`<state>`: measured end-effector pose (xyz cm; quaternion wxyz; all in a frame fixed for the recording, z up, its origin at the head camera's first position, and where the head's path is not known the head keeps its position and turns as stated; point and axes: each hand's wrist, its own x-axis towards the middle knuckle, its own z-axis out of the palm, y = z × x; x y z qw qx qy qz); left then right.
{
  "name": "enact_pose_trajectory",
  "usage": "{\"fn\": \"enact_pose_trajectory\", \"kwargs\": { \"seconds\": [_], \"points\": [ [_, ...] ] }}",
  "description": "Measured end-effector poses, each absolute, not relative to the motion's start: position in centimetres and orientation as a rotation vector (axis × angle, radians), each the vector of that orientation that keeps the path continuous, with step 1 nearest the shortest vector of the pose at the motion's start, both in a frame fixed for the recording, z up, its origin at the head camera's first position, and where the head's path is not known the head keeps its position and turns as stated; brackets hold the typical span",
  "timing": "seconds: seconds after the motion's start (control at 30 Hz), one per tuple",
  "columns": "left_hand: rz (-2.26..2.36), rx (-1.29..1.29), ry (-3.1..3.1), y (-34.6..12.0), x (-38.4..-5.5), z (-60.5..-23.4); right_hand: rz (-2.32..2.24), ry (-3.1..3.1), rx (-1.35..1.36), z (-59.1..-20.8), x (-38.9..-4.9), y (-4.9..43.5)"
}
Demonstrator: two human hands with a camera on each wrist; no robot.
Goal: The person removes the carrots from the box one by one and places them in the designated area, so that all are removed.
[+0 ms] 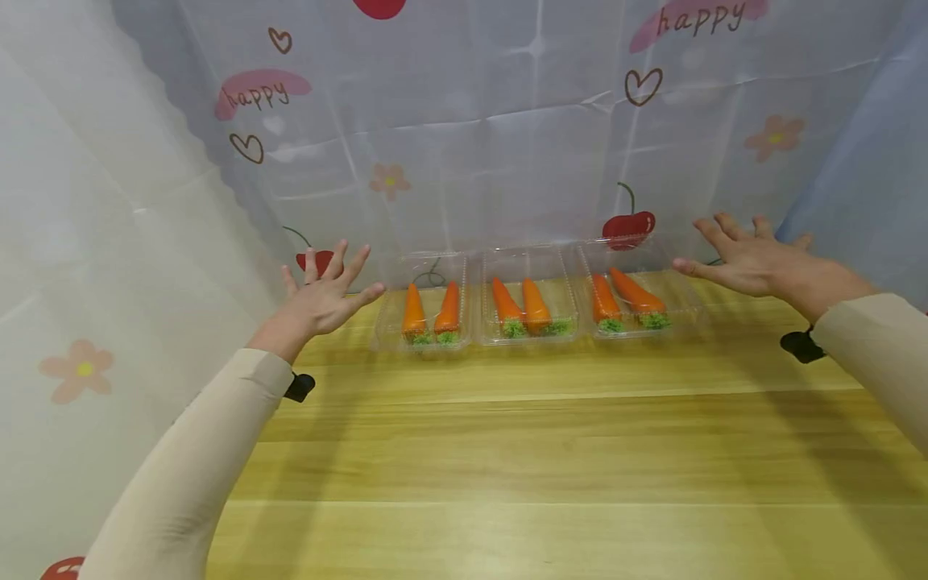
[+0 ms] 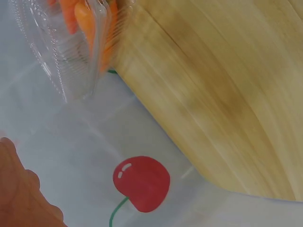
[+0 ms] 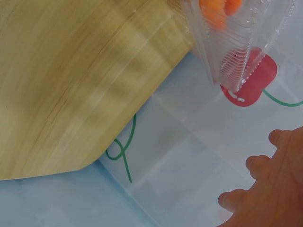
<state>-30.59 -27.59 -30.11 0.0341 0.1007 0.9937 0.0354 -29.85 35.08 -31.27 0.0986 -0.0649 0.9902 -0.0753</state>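
Three clear plastic clamshell boxes stand in a row along the far edge of the table, lids raised: a left box [image 1: 394, 342], a middle box [image 1: 487, 334] and a right box [image 1: 689, 310]. Two orange carrots with green tufts lie in each, such as one carrot [image 1: 413, 310] in the left box. My left hand [image 1: 319, 302], fingers spread and holding nothing, hovers just left of the left box. Beyond the right box, my right hand [image 1: 754, 262] is spread the same way, its thumb close to that box's raised lid. Both wrist views show part of each hand and the nearest box.
A wooden table [image 1: 478, 459] stretches toward me in front of the boxes. Behind it hangs a pale curtain [image 1: 464, 185] printed with cherries, hearts and flowers, and more of it runs down the left side. A small black object [image 1: 299, 387] sits at the left cuff.
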Motion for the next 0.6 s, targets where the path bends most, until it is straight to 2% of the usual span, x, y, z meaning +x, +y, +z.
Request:
{"fn": "enact_pose_trajectory", "kwargs": {
  "seconds": [0.6],
  "points": [
    [0.125,0.27,3.069,-28.6,-30.8,-30.5,-0.231,2.941,-0.209,-30.3,-30.6,33.9]
  ]
}}
